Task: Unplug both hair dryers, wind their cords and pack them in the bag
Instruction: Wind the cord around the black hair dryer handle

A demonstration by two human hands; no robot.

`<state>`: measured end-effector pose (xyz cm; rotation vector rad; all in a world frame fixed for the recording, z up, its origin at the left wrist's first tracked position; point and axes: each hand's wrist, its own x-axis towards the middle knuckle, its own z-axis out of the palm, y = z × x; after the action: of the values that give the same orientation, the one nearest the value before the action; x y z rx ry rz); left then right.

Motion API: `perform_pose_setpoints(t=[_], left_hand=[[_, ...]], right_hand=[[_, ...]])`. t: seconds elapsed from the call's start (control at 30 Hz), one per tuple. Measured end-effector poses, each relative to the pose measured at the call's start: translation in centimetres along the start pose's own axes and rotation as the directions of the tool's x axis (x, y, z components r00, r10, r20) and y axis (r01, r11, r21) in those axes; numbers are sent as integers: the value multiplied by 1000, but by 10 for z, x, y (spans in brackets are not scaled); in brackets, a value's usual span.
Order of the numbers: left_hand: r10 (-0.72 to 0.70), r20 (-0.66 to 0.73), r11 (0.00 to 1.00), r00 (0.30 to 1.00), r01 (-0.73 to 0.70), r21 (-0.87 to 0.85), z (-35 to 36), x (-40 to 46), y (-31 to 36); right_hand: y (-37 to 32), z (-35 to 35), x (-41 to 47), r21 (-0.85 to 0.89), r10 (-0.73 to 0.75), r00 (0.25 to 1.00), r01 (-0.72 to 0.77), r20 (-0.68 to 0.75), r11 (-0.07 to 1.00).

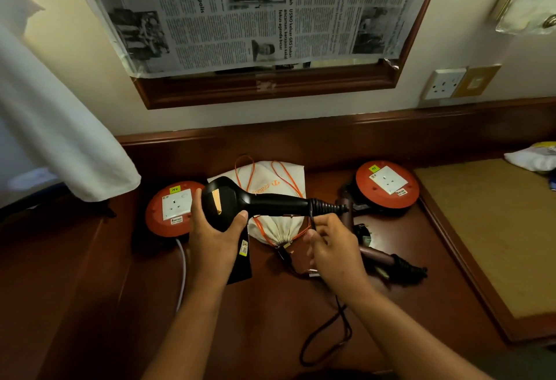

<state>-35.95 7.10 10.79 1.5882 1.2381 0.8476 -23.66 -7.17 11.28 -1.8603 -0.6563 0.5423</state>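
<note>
Looped on the desk [270, 319] below the right wrist: slack black cord [328, 340], not yet wound. Above it, right hand [334, 247] with fingers curled, pinching that cord just under the strain relief. Left hand [215, 229] wrapped round the head of the black dryer [240, 202], held level, handle toward the right hand. Judged mid-wind on the first dryer. Beyond the right hand, brown dryer [379, 256] flat on the desk, cord state hard to read. Under and behind the black dryer, white bag [276, 226], drawstring apparently pulled closed, nothing visibly packed yet. Left of the left hand, one orange reel [170, 209], socket bare; past the right hand, a second reel [386, 184], socket also bare, so both look unplugged. Plugs not made out; brown dryer's nozzle partly hidden behind the black handle.
</note>
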Motion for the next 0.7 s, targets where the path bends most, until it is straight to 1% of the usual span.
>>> perform_pose_setpoints(t=[0.07, 0.2, 0.27, 0.37, 0.43, 0.5, 0.57, 0.63, 0.7], left_hand=[[-17, 0, 999, 1000, 17, -28, 1, 0, -2], [-68, 37, 989, 997, 73, -129, 2, 1, -3], [-89, 56, 978, 994, 98, -185, 2, 1, -1], [-88, 76, 966, 993, 104, -238, 1, 1, 4], [-78, 89, 964, 993, 98, -246, 0, 2, 7], [-80, 104, 960, 991, 105, -259, -1, 2, 9], [-70, 121, 962, 990, 99, -254, -3, 3, 9], [-51, 145, 970, 988, 84, -229, -5, 4, 8], [-41, 167, 972, 985, 78, -223, -7, 6, 9]], right_hand=[[1, -1, 3, 87, 63, 996, -69, 62, 994], [9, -3, 13, 139, 171, 956, -208, 240, 968], [15, -6, 16, 163, 227, 922, -288, 312, 944], [22, -10, 18, 192, 289, 841, -411, 457, 891], [26, -11, 22, 310, 281, 809, -483, 516, 819], [29, -14, 28, 433, 262, 806, -523, 531, 734], [34, -17, 33, 477, 243, 824, -508, 512, 717], [38, -23, 40, 443, 235, 850, -459, 472, 770], [38, -30, 48, 332, 233, 873, -391, 428, 858]])
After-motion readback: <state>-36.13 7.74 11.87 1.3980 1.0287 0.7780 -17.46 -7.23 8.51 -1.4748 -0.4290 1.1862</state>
